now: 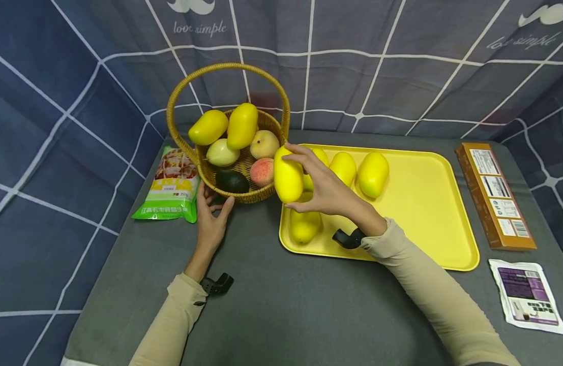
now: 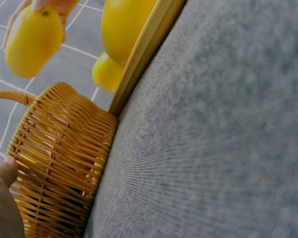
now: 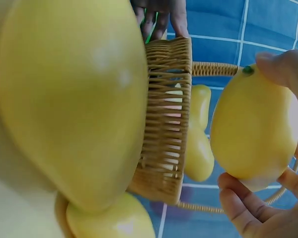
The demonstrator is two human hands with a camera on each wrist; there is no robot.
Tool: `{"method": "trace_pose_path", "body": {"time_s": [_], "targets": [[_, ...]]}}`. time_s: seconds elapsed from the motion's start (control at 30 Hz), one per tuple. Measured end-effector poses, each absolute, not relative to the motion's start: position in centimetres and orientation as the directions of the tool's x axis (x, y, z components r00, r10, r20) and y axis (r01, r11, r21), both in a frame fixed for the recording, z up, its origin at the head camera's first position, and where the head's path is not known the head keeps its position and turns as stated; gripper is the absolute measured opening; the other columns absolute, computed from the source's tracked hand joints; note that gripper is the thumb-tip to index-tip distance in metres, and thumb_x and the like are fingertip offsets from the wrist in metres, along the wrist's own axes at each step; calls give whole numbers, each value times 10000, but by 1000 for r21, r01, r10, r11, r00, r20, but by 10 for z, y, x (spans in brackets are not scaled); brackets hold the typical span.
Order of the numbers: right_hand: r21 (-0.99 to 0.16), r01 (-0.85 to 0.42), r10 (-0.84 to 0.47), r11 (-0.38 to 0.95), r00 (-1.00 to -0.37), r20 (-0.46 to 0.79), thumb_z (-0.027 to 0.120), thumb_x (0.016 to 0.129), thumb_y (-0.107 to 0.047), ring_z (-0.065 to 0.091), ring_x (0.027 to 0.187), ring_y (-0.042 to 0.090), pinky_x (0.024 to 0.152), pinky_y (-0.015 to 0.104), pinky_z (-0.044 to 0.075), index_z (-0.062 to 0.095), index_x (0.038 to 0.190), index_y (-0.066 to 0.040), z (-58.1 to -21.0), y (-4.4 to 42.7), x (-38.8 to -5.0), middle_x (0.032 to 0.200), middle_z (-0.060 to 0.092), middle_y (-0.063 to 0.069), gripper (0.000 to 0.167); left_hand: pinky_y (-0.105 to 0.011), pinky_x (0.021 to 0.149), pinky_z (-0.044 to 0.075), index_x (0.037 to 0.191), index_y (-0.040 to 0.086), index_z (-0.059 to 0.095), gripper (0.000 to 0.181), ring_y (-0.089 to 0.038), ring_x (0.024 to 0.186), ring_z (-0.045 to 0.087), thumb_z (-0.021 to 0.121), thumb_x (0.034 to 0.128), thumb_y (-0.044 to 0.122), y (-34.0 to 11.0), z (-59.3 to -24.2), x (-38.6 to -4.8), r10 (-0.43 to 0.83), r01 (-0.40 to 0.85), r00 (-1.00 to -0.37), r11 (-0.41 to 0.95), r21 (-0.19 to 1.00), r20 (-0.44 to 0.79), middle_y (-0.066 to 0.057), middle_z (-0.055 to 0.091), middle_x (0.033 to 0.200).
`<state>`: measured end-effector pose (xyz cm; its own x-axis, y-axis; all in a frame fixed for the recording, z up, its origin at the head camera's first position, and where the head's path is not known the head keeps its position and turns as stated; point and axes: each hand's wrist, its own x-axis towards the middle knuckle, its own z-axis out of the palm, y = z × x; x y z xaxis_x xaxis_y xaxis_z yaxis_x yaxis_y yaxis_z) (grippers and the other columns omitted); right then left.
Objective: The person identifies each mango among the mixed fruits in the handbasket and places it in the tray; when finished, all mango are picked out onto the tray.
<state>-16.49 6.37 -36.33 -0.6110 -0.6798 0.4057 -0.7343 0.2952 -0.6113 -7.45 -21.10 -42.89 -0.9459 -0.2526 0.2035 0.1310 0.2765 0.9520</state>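
My right hand [image 1: 324, 185] holds a yellow mango [image 1: 288, 175] between thumb and fingers, raised beside the basket's right rim. In the right wrist view the mango [image 3: 256, 129] shows a small green stem spot. My left hand [image 1: 212, 218] rests against the front left of the wicker basket [image 1: 254, 196], its thumb touching it and its fingers spread along the outside. Inside the basket are two mangoes [image 1: 242, 126], a pale green fruit [image 1: 223, 153], a pale peach [image 1: 265, 144], a pink peach [image 1: 262, 172] and a dark avocado [image 1: 232, 181].
More mangoes [image 1: 373, 175] lie on the left part of a yellow tray [image 1: 427, 218]. A green snack bag [image 1: 169, 193] is left of the basket. At right lie a brown box [image 1: 495, 195] and a white-purple pouch [image 1: 528, 295]. A tall handle [image 1: 231, 66] arches over the basket.
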Motion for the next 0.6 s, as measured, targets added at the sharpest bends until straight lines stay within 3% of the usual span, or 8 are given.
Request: {"method": "trace_pose_path", "body": {"time_s": [0.23, 0.6], "targets": [[-607, -715, -667, 345, -643, 378, 905, 668, -269, 312, 1439, 210, 1054, 429, 435, 426, 1430, -127, -369, 96, -155, 1588, 283, 18, 910, -283, 896, 405, 1565, 28, 88, 797, -359, 1312, 398, 606, 964, 104, -211, -431, -75, -247, 143, -945, 281, 949, 215, -265, 275, 1514], [-574, -679, -667, 458, -689, 283, 911, 640, -293, 364, 1406, 265, 1095, 470, 364, 474, 1409, -153, -392, 143, -135, 1561, 340, 50, 896, -358, 909, 406, 1562, 16, 93, 794, -364, 1291, 403, 608, 966, 115, -210, -430, -75, -257, 140, -941, 293, 946, 219, -282, 275, 1501]]}}
